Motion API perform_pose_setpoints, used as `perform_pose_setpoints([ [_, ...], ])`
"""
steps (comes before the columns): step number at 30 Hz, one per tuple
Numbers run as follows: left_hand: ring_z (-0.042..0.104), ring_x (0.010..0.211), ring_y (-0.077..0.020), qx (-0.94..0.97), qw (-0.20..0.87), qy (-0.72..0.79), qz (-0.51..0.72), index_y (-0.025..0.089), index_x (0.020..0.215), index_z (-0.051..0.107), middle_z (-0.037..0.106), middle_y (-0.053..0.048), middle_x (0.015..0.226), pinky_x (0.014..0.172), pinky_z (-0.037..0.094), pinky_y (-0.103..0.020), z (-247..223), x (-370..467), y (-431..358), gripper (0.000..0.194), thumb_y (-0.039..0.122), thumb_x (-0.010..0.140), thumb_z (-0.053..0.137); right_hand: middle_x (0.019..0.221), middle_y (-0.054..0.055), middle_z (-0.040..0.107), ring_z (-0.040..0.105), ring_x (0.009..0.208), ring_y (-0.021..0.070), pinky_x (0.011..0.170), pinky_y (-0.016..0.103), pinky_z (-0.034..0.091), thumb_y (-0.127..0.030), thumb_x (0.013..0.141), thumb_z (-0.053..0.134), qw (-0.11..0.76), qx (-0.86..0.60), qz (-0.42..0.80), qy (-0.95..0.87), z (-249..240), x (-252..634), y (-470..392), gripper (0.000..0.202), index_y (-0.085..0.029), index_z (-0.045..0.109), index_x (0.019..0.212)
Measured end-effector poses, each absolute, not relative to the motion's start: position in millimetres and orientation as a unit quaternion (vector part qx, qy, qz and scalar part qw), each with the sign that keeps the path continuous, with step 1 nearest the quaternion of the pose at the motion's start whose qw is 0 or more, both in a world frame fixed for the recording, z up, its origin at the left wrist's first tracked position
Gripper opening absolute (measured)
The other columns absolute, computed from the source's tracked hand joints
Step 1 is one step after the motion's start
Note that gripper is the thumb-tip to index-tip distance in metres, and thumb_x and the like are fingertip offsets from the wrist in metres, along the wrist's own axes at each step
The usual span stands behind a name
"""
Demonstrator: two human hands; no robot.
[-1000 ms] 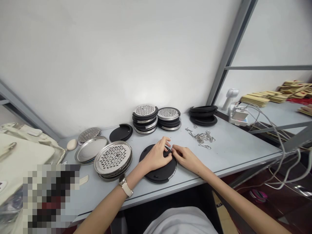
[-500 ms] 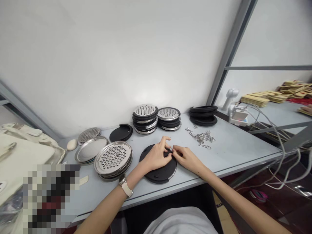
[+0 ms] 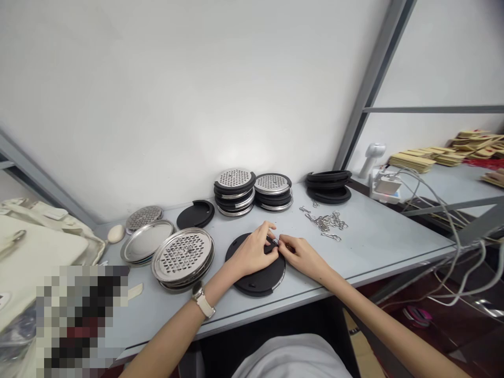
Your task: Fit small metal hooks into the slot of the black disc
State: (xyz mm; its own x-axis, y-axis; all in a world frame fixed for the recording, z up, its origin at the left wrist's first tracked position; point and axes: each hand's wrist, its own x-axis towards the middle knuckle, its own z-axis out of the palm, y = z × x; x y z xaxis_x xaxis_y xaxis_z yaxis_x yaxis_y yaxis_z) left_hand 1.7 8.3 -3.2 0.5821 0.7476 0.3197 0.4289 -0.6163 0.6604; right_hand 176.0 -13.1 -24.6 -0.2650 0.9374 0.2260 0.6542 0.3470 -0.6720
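Observation:
A black round cover with a thin metal rim at its edge lies flat on the table in front of me. My left hand rests over it, thumb and fingers bent and gripping near its upper right edge. There my right hand pinches a small metal clip, mostly hidden by the fingertips. Right of the hands lies a loose heap of metal clips. To the left is a stack of round metal grater plates, the top one perforated.
Two stacks of black-rimmed grater discs stand by the wall, with black rings at the right. Plain metal plates and a black cover lie left. A cloth bag borders the left; cables hang right.
The fingers of my left hand have shifted very slightly near the clip. My right hand and the black cover stay in place.

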Motion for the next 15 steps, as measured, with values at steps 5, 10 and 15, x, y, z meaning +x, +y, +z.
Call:
perform_pose_setpoints([
  [5, 0.056, 0.092, -0.0187, 0.867, 0.205, 0.334, 0.309, 0.022, 0.106, 0.044, 0.056, -0.003, 0.099, 0.085, 0.047, -0.034, -0.7, 2.0, 7.6, 0.034, 0.014, 0.075, 0.055, 0.055, -0.005, 0.040, 0.038, 0.051, 0.0098, 0.053, 0.023, 0.026, -0.028, 0.088, 0.038, 0.309, -0.518, 0.224, -0.766, -26.1, 177.1, -13.3, 0.027, -0.020, 0.034, 0.063],
  [10, 0.055, 0.092, -0.0187, 0.867, 0.206, 0.335, 0.305, 0.022, 0.106, 0.045, 0.057, -0.003, 0.096, 0.086, 0.045, -0.034, 0.9, 1.2, 6.2, 0.035, 0.012, 0.074, 0.056, 0.055, -0.005, 0.040, 0.038, 0.052, 0.0099, 0.052, 0.023, 0.026, -0.028, 0.089, 0.038, 0.308, -0.519, 0.227, -0.764, -27.4, 176.8, -11.7, 0.026, -0.020, 0.035, 0.064],
  [15, 0.056, 0.086, -0.0172, 0.866, 0.225, 0.333, 0.298, 0.023, 0.108, 0.044, 0.058, -0.002, 0.092, 0.083, 0.047, -0.033, 0.6, 0.8, 6.9, 0.036, 0.012, 0.075, 0.054, 0.056, -0.005, 0.043, 0.039, 0.052, 0.0103, 0.052, 0.023, 0.027, -0.029, 0.089, 0.037, 0.308, -0.517, 0.230, -0.765, -28.6, 177.3, -11.5, 0.025, -0.020, 0.038, 0.065],
])
